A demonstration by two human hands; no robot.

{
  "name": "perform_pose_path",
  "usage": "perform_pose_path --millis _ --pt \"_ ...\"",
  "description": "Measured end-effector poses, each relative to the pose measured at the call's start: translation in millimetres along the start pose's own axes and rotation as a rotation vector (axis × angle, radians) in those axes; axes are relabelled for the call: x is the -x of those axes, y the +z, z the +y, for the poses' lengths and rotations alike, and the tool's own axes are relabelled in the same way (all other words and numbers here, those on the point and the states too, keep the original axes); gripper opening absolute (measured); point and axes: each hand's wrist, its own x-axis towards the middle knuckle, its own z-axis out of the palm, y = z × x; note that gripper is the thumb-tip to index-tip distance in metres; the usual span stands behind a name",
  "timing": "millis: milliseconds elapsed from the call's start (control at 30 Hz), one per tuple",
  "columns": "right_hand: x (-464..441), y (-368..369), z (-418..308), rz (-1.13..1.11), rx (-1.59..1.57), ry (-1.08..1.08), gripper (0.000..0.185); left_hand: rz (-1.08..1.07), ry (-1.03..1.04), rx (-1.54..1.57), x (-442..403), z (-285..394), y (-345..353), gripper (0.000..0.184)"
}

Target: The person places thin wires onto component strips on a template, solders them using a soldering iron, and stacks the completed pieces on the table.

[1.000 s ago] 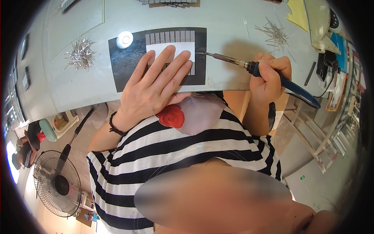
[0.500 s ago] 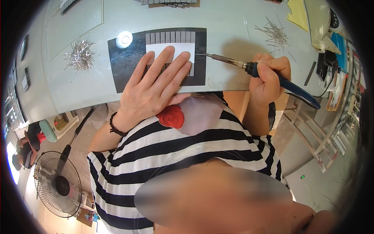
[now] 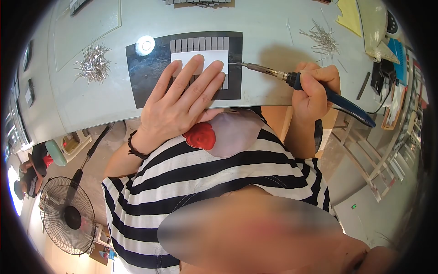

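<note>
My left hand (image 3: 185, 93) lies flat with fingers spread, pressing on a white strip (image 3: 200, 55) that crosses a row of small grey slotted pieces (image 3: 200, 44). These rest on a dark rectangular mat (image 3: 148, 73) at the table's near edge. In my right hand (image 3: 317, 89) is a soldering iron (image 3: 292, 78) with a blue handle, gripped like a pen. Its tip points left and meets the right end of the white strip, where a thin wire (image 3: 233, 63) shows. Whether tip and wire touch is too small to tell.
A pile of thin metal pins (image 3: 93, 64) lies to the left, and a looser heap of pins (image 3: 323, 39) to the right. More grey pieces (image 3: 198, 2) are stacked at the back. A yellow sheet (image 3: 349, 17) sits at the far right. A standing fan (image 3: 68, 215) is on the floor at left.
</note>
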Motion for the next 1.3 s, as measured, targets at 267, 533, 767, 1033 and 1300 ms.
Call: perform_pose_path --millis 267,533,767,1033,1300 --pt "0 2 0 -0.021 0.021 -0.012 0.014 0.002 0.0 0.0 1 -1 0 0.056" --pt "1 -2 7 -0.028 -0.07 -0.046 0.016 0.007 -0.001 -0.001 1 -1 0 0.056" --pt "0 6 -4 -0.03 0.038 -0.011 0.012 0.009 0.0 0.014 0 -1 -1 0.055" --pt "-9 4 -16 -0.303 0.27 -0.298 0.01 0.019 0.0 0.02 1 -2 -1 0.055" --pt "-21 5 -15 -0.316 0.207 -0.284 0.012 0.01 0.0 0.016 4 -3 1 0.054"
